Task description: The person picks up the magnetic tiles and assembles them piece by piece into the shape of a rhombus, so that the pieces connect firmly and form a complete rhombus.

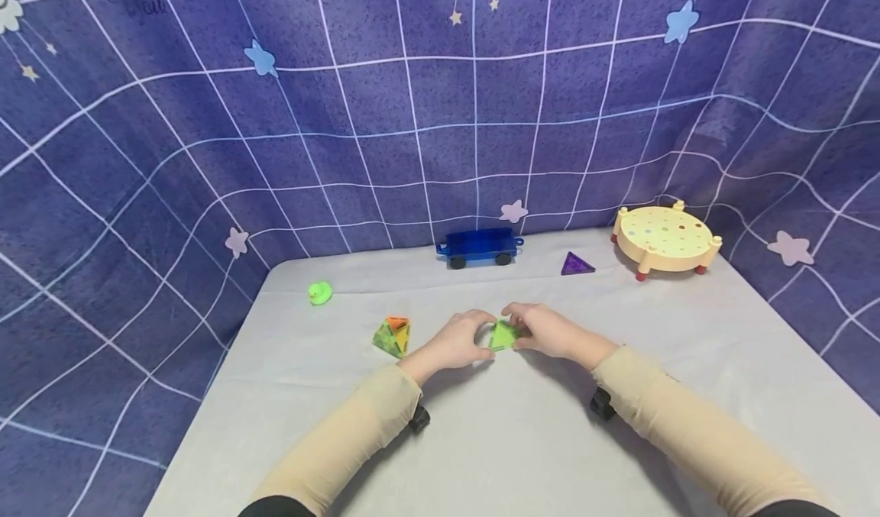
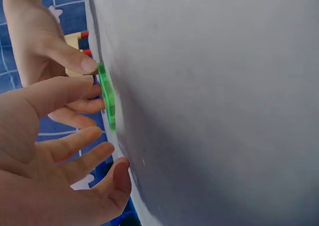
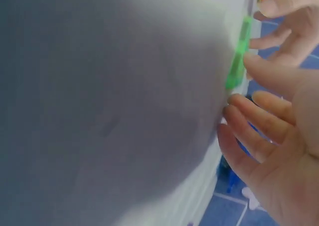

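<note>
Where one green triangle sits, two hands (both loosely spread) flank it

L fingers and R fingers crowd the green tile; no way thru btwn. Tile cluster blocks just beside L wrist. Duck farther L; hand could pass btwn duck & cluster. Wagon, purple triangle, legged board obstruct far side; cloth behind. Room on counter btwn forearms.
</note>
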`<state>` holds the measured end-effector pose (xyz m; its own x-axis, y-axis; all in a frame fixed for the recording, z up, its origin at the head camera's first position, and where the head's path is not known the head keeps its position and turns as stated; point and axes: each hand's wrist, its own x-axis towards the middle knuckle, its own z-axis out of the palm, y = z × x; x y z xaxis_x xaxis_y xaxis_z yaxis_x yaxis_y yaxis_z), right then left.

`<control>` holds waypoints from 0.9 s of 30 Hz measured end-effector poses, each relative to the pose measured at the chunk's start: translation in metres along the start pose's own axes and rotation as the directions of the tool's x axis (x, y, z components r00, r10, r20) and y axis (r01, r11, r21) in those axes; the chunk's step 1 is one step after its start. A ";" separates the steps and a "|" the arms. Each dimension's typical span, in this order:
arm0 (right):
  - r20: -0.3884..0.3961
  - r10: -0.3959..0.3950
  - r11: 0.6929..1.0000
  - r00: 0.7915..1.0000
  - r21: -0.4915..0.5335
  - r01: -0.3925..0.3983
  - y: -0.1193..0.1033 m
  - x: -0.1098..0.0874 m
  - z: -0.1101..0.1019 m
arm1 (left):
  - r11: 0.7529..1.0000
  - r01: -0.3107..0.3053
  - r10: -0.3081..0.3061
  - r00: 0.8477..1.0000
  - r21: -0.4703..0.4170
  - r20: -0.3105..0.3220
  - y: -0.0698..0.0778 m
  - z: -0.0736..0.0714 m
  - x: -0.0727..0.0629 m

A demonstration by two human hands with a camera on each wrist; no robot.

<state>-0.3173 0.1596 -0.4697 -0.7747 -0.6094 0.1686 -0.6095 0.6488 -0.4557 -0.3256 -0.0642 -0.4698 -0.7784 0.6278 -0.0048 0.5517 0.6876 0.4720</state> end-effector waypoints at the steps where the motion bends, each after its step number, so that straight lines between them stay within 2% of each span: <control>1: 0.019 0.004 1.000 1.000 -0.012 -0.004 0.001 -0.003 -0.002 | 1.000 -0.006 0.006 1.000 0.015 0.014 0.001 0.001 0.001; 6: 0.110 -0.018 0.997 0.994 -0.073 0.026 0.010 -0.023 -0.019 | 0.996 -0.028 0.024 0.998 0.085 0.053 0.004 0.002 0.005; 12: 0.162 -0.074 0.997 0.984 0.010 0.074 0.030 -0.065 -0.041 | 0.994 -0.050 0.042 0.996 0.098 0.084 0.010 0.002 0.006; 17: 0.128 -0.072 0.995 0.989 0.081 0.062 0.045 -0.106 -0.052 | 0.992 -0.059 0.049 0.995 0.116 0.084 0.011 0.005 0.007; 22: 0.074 -0.104 0.988 0.992 0.124 0.094 0.056 -0.140 -0.057 | 0.985 -0.047 0.032 0.996 0.168 0.086 0.011 0.008 0.006; 27: 0.083 -0.093 0.981 0.992 0.180 0.077 0.062 -0.166 -0.062 | 0.981 -0.051 0.036 0.996 0.190 0.080 0.013 0.007 0.005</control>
<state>-0.2366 0.3294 -0.4723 -0.6978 -0.7031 0.1370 -0.6271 0.5072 -0.5912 -0.3202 -0.0499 -0.4701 -0.7315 0.6793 -0.0582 0.6373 0.7116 0.2958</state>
